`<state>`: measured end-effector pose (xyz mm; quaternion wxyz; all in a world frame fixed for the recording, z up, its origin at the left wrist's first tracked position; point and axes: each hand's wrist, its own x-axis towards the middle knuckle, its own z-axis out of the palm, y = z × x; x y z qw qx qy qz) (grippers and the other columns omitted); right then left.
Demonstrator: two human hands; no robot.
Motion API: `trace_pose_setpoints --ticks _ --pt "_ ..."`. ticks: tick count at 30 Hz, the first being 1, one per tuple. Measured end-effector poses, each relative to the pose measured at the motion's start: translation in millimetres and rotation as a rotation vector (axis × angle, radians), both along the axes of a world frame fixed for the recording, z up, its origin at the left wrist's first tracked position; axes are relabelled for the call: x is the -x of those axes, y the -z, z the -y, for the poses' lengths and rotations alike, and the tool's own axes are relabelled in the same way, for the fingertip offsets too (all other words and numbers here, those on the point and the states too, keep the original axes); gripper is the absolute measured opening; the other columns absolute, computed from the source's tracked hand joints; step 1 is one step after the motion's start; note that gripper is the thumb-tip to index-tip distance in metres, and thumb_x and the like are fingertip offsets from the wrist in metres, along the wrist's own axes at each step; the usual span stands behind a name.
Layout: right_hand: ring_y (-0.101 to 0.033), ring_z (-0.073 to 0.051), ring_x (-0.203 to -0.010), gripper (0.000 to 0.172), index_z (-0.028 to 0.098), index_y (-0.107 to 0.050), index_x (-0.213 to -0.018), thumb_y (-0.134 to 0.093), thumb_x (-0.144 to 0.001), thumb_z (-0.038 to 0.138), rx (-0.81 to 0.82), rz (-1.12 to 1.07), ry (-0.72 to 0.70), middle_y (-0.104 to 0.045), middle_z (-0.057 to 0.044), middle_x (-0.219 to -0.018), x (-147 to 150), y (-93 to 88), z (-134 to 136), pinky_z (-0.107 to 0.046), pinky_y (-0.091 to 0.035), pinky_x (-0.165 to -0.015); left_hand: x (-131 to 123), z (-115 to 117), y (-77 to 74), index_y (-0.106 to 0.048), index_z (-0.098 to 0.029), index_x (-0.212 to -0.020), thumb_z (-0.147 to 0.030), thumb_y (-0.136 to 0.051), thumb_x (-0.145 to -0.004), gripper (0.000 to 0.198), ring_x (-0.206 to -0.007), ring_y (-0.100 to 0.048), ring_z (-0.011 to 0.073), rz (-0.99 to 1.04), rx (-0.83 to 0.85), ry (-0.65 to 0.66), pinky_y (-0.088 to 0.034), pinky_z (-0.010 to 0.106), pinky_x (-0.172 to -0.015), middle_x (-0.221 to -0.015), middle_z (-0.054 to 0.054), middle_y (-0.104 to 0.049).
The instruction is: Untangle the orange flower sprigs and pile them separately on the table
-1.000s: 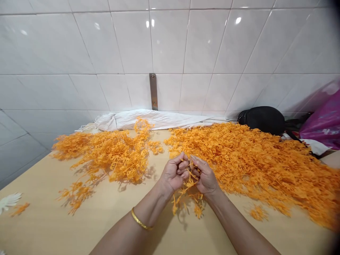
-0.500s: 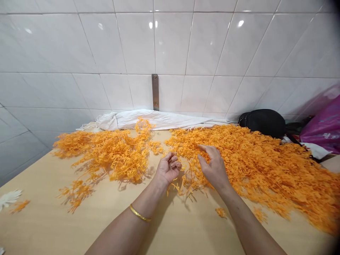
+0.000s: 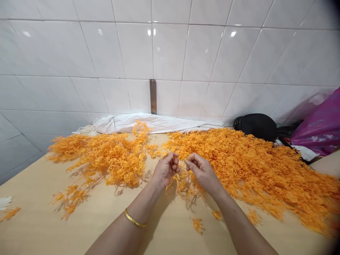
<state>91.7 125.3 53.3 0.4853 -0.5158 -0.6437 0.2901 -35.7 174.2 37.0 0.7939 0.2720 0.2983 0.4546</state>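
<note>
Between my two hands runs a thin orange strand [image 3: 182,166], part of a stringy, plastic-looking orange sprig. My left hand [image 3: 166,170], a gold bangle on its wrist, is closed with thumb and fingers pinching one end. My right hand [image 3: 201,170] pinches the strand from the other side, fingertips close to the left hand. Just below them hang or lie more orange strands [image 3: 183,186]; whether they join the held one I cannot tell. A small loose orange piece [image 3: 198,225] lies on the table in front, and another [image 3: 217,214] is beside my right forearm.
A large heap of orange sprigs [image 3: 260,166] covers the right side; a smaller heap [image 3: 111,159] lies left. White cloth [image 3: 159,124] runs along the tiled wall. A black case [image 3: 256,126] and purple bag [image 3: 318,122] stand back right. White petals [image 3: 5,202] lie far left.
My right hand has come left from over the heap, and its fingers have closed on the strand at my left hand. Another small orange piece now lies on the table in front.
</note>
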Motion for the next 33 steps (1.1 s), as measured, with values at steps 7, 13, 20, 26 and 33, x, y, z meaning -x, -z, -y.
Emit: trace_pose_setpoints --ticks 7,13,20,26,33 --pt "-0.046 -0.016 -0.065 0.020 0.021 -0.057 -0.078 -0.058 -0.070 0.039 -0.001 0.416 0.094 -0.052 -0.001 -0.069 7 8.2 1 -0.028 -0.033 -0.059 3 1 -11.5 -0.052 -0.013 -0.074 -0.028 -0.047 -0.079 0.017 -0.040 -0.032 0.0040 0.145 0.011 -0.041 -0.037 0.019 -0.045 -0.055 -0.004 -0.043" --pt "-0.047 -0.018 -0.078 0.034 0.020 -0.044 -0.093 -0.061 -0.065 0.028 -0.133 0.345 0.176 -0.052 -0.005 -0.089 13 9.1 3 -0.030 -0.036 -0.068 4 0 -15.3 -0.052 -0.011 -0.072 -0.022 -0.045 -0.081 0.016 -0.045 -0.040 0.0051 0.223 0.018 -0.097 -0.043 0.022 -0.054 -0.058 -0.001 -0.047" --pt "-0.047 -0.014 -0.060 0.007 0.021 -0.053 -0.072 -0.048 -0.076 0.023 -0.097 0.203 0.042 -0.055 0.000 -0.065 15 5.9 4 -0.026 -0.033 -0.057 5 -1 -11.5 -0.055 -0.013 -0.072 -0.029 -0.050 -0.077 0.017 -0.048 -0.044 0.0067 0.052 -0.062 -0.113 -0.040 0.020 -0.050 -0.059 0.001 -0.052" --pt "-0.038 -0.010 -0.047 0.024 0.019 -0.048 -0.059 -0.050 -0.077 0.036 0.024 -0.053 0.031 -0.043 0.004 -0.051 14 5.0 2 -0.022 -0.027 -0.045 -3 6 -5.4 -0.053 -0.014 -0.067 -0.028 -0.063 -0.064 0.017 -0.052 -0.049 0.0075 -0.197 -0.218 -0.012 -0.039 0.019 -0.051 -0.061 0.000 -0.054" --pt "-0.034 -0.010 -0.050 0.023 0.020 -0.049 -0.061 -0.052 -0.077 0.036 -0.074 -0.162 0.173 -0.041 0.004 -0.054 15 13.7 0 -0.023 -0.028 -0.047 -12 18 -4.3 -0.040 -0.017 -0.062 -0.024 -0.060 -0.065 0.021 -0.033 -0.033 0.0052 -0.233 -0.147 0.152 -0.029 0.018 -0.039 -0.037 -0.008 -0.036"
